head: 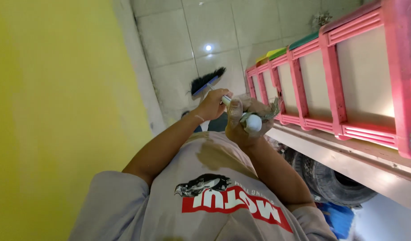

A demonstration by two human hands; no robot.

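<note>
The yellow wall [58, 111] runs along the left, and the tiled floor [187, 40] ahead looks bare and glossy. I'd say the sweeping is in mid-stroke, though how much is left I can't tell. Pink drawers [348, 76] stand to the right. The broom [207, 81] has its bristles down on the tiles. Both arms reach forward: the left hand [212, 105] is wrapped round the shaft, and the right hand [240, 127] has its fingers curled over the white handle end and a crumpled scrap [270, 109].
</note>
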